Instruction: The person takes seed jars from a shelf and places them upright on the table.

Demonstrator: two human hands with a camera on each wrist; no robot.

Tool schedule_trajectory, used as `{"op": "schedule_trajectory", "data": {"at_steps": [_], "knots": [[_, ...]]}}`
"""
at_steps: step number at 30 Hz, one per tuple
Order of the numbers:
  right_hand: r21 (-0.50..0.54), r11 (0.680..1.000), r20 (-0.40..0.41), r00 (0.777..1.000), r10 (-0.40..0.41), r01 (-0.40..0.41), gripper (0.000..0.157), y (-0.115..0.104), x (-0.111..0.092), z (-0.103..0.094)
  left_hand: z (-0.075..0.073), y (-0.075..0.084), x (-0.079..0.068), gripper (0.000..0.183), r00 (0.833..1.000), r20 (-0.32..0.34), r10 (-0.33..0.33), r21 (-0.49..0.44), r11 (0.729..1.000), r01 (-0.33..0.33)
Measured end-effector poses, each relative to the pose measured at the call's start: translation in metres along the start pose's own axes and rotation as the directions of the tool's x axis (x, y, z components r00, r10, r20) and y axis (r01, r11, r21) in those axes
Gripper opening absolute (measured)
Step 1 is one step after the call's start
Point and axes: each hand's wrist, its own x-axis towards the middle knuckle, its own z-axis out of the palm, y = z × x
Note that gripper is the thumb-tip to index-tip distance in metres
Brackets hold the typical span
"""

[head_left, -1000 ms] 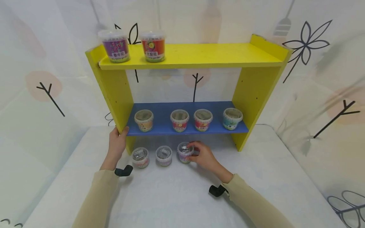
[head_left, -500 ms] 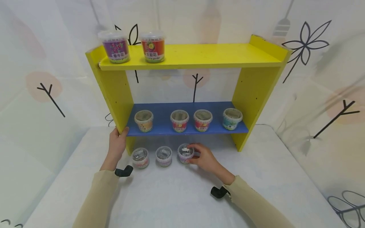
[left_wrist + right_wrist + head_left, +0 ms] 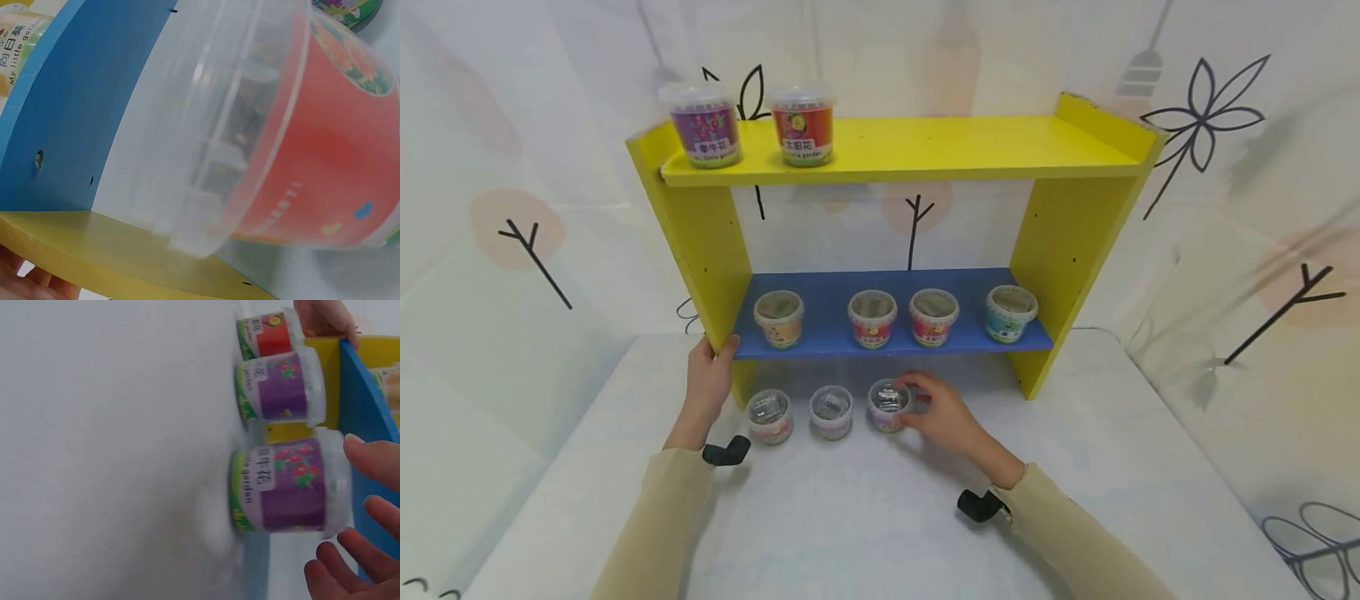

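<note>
My left hand (image 3: 707, 383) grips the left side of the yellow-and-blue shelf (image 3: 887, 343), thumb at the blue board's front edge; its fingers (image 3: 37, 282) show past the yellow panel in the left wrist view. On the table, my right hand (image 3: 951, 417) is at a purple-labelled plastic tub (image 3: 290, 487) with a clear lid, thumb and fingers spread at the lid's edge. To its left stand another purple-labelled tub (image 3: 831, 414) and a red-labelled tub (image 3: 770, 417), which looms large in the left wrist view.
Several lidded tubs stand on the blue board, including an orange one (image 3: 780, 321), a red one (image 3: 872, 320) and a teal one (image 3: 1011, 315). A purple tub (image 3: 704, 129) and a red-orange tub (image 3: 803, 127) sit on the yellow top board. Patterned cloth (image 3: 550, 150) hangs behind.
The purple-labelled tub at my right hand has come slightly toward me and to the right. My right fingers have drawn back a little from it. My left hand keeps its place.
</note>
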Motion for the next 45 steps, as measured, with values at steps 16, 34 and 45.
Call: {"op": "schedule_trajectory", "data": {"at_steps": [16, 34, 45], "knots": [[-0.05, 0.98, -0.033, 0.981, -0.193, 0.191, 0.042, -0.064, 0.013, -0.052, 0.002, 0.001, -0.001, 0.053, 1.0, -0.019, -0.014, -0.023, 1.0, 0.013], [-0.116, 0.869, -0.196, 0.847, -0.495, 0.481, 0.037, -0.17, 0.066, -0.129, 0.003, 0.0, 0.0, 0.053, 0.998, -0.046, -0.049, -0.069, 0.997, 0.046], [-0.18, 0.775, -0.265, 0.728, -0.632, 0.606, 0.027, -0.224, 0.103, -0.142, 0.005, 0.002, 0.0, 0.052, 0.996, -0.048, -0.076, -0.093, 0.993, 0.072]]}}
